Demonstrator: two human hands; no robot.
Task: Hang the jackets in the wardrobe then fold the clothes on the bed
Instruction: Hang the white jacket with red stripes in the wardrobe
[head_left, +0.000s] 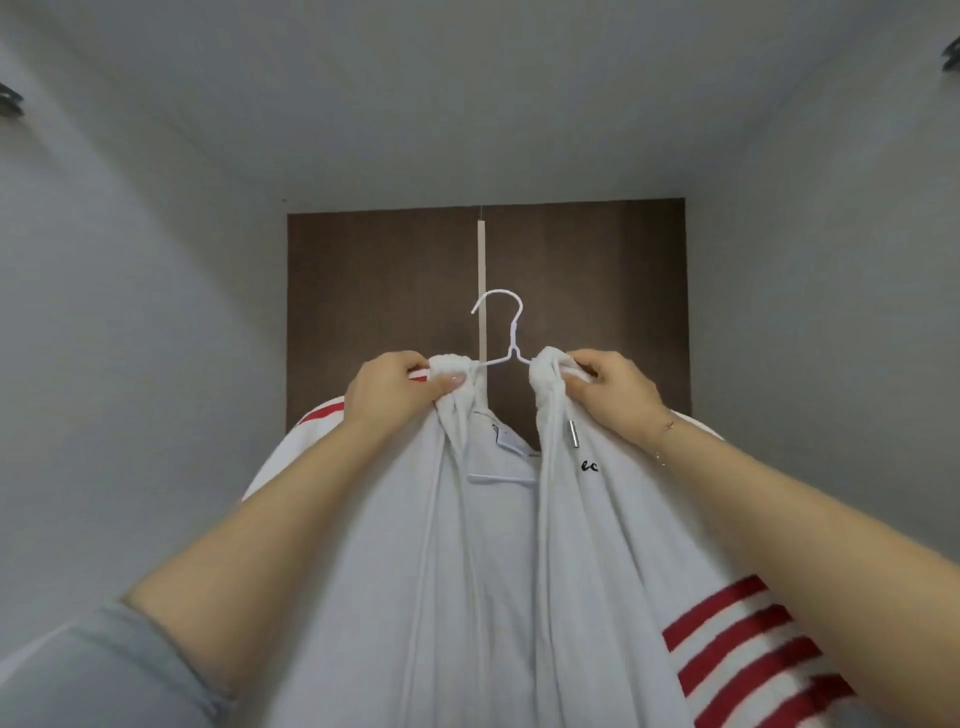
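Note:
A white jacket (493, 571) with red stripes on its sleeves hangs on a thin white wire hanger (506, 332), held up in front of me inside the wardrobe. My left hand (395, 389) grips the bunched left side of the collar. My right hand (613, 389) grips the bunched right side. The hanger's hook sticks up free between my hands and touches nothing. A drawstring with a metal tip (571, 434) dangles below my right hand. The hanger's lower bar shows inside the neck opening.
The wardrobe's dark brown back panel (597, 312) with a pale vertical strip (483, 270) lies straight ahead. Grey side walls (130, 312) and a grey top panel (467, 104) enclose the space. Dark hinges (10, 101) sit at the upper left and right edges.

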